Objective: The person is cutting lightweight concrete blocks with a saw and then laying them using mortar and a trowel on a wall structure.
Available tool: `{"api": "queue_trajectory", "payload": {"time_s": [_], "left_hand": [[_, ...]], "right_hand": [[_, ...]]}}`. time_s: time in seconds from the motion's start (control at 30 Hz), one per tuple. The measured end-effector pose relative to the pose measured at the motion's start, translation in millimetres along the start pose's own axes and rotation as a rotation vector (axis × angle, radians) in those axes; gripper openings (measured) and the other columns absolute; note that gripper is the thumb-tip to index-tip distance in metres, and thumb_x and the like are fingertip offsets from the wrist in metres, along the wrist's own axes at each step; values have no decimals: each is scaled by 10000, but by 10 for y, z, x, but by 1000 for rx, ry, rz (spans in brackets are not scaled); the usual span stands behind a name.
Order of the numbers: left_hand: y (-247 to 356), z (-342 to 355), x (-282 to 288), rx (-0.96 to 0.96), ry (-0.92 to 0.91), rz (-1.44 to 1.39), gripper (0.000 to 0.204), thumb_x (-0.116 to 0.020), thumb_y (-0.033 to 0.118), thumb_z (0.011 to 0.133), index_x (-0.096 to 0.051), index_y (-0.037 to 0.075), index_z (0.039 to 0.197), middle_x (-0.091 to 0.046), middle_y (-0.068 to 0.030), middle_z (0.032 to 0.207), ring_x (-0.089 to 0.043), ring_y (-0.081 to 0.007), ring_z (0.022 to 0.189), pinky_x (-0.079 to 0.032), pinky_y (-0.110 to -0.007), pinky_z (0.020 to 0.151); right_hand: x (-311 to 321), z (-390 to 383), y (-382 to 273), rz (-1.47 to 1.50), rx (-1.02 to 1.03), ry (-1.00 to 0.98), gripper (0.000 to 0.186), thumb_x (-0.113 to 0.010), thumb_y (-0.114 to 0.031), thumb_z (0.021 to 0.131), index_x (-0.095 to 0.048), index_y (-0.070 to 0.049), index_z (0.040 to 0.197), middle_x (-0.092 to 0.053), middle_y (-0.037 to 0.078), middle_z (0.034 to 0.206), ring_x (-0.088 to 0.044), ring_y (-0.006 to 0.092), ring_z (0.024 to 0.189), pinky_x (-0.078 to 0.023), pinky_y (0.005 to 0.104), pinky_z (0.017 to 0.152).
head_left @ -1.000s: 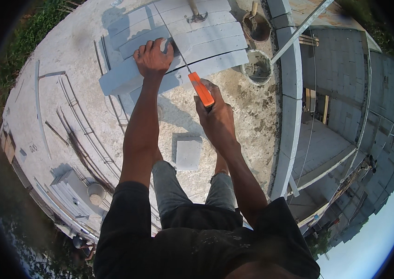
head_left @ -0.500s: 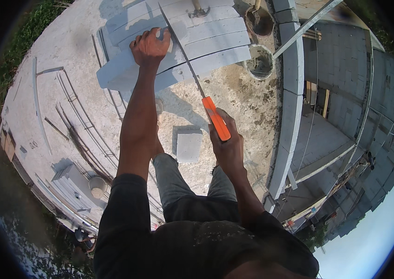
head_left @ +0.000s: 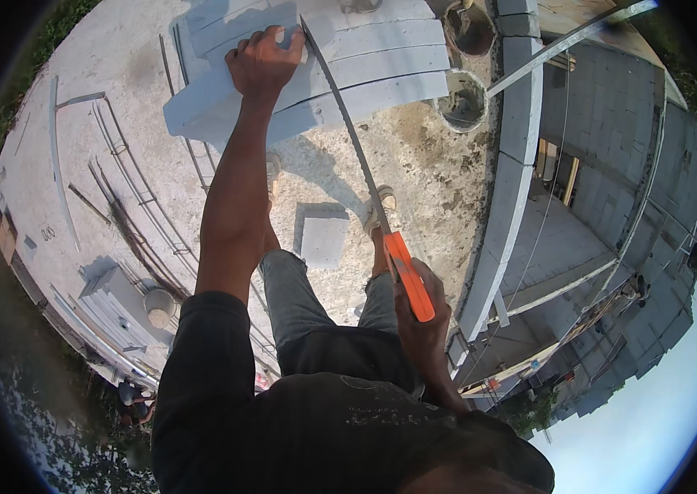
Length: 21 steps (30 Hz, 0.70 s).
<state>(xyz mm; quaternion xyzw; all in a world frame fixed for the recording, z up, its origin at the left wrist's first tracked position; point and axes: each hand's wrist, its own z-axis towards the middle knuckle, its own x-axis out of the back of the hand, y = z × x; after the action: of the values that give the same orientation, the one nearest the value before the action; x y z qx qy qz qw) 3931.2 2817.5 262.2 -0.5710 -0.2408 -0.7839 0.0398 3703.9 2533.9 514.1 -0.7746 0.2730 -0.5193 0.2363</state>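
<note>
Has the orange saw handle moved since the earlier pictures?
Yes: the saw handle has come back toward the person, from beyond the small lone block to beside its near edge.

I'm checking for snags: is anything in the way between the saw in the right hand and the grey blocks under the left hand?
Nothing visible is. From the right hand, the saw extends toward the grey blocks, its far end beside the left hand; whether it touches them, I cannot tell.
</note>
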Motion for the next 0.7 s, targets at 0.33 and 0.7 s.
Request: {"api": "queue_trajectory", "payload": {"time_s": [0.33,0.7], "left_hand": [[46,-248,74,-10,63,-54,390,-646,498,812,-750,185,1019,-729,-64,1003,-658,-253,1020,-412,-429,962],[173,-846,74,-81,76,71,429,-633,553,796,-717,206,1035,-663,-13,990,-581,-238,995,-334,-456,977]], "right_hand": [[-178,450,63,164,-54,-54,424,-660,-107,933,-523,-40,1328,-658,195,1129,-680,176,922,-539,301,774],[-368,575,242,161,-51,-57,403,-597,-54,910,-546,-84,1309,-681,173,860,-684,304,757,-523,380,658]]}}
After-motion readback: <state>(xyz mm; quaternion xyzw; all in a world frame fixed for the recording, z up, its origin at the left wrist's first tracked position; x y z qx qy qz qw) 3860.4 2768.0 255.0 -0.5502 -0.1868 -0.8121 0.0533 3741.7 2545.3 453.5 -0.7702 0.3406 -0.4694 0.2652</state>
